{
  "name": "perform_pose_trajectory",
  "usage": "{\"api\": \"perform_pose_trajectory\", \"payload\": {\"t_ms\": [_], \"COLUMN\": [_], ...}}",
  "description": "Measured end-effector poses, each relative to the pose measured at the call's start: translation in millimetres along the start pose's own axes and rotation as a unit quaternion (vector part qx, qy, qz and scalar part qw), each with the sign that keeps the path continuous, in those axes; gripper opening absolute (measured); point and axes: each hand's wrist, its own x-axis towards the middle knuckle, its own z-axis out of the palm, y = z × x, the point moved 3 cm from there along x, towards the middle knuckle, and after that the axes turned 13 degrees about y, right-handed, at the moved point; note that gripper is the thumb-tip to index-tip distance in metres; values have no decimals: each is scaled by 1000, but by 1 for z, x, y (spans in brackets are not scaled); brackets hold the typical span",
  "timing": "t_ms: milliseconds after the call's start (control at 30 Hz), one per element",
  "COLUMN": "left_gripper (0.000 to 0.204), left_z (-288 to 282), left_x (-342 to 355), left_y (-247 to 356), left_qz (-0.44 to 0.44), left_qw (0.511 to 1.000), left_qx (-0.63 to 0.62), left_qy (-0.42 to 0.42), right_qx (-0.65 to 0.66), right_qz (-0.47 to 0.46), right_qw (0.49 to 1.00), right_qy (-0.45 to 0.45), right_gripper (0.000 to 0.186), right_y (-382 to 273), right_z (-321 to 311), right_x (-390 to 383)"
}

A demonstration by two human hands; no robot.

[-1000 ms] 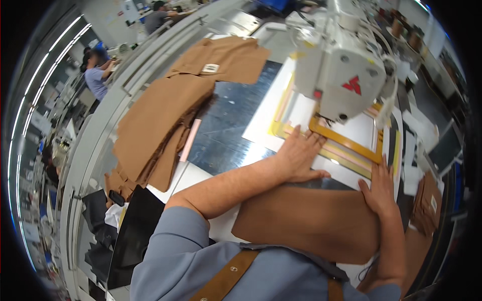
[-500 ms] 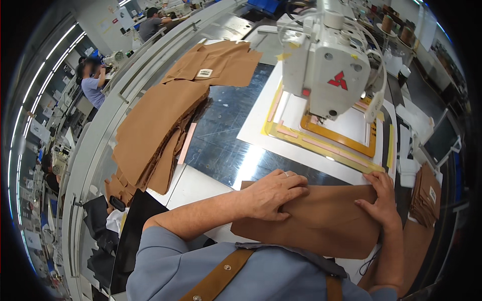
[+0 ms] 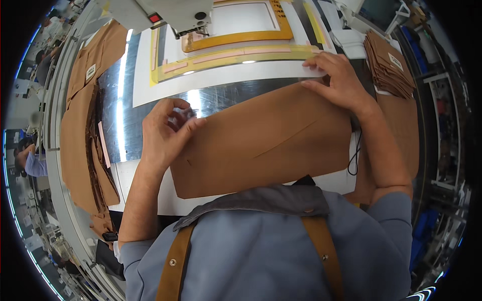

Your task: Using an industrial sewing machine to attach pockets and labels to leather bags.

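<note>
A brown fabric panel (image 3: 271,140) lies flat at the front edge of the worktable, a slanting line across its middle and a small mark near its left end. My left hand (image 3: 168,128) is at the panel's upper left corner, fingers curved and thumb apart from them, the thumb at the cloth's edge. At the upper right corner is my right hand (image 3: 337,83), its thumb on the edge and its fingers spread beyond it. Neither hand grips the cloth. Beyond them, an amber frame (image 3: 241,42) rests under the sewing machine head (image 3: 175,15).
Stacked brown panels (image 3: 78,150) lie along the left side. A smaller pile of brown pieces (image 3: 389,65) with a pale label sits at the right, near a screen (image 3: 379,15). White sheeting with yellow tape (image 3: 211,62) surrounds the frame on the metal plate (image 3: 113,95).
My view has turned right and downward. My left hand has moved off the middle of the panel to its upper left corner; my right hand stays near the upper right corner.
</note>
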Motion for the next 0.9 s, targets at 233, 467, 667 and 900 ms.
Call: {"api": "perform_pose_trajectory", "payload": {"t_ms": [233,467,667,900], "left_gripper": [54,27,18,18], "left_z": [24,31,-5,-20], "left_x": [-70,-83,-50,30], "left_y": [36,31,32,-23], "left_qz": [375,376,187,-106], "left_qw": [913,916,979,974], "left_qx": [73,112,14,-197], "left_qy": [-144,-86,-84,30], "right_qx": [13,24,32,152], "right_qz": [-184,-181,-182,-35], "right_qw": [982,983,982,981], "right_qy": [47,5,31,117], "right_gripper": [54,60,52,20], "right_y": [-1,6,2,19], "right_z": [-23,-17,-15,-2], "right_x": [-28,-58,-62,-27]}}
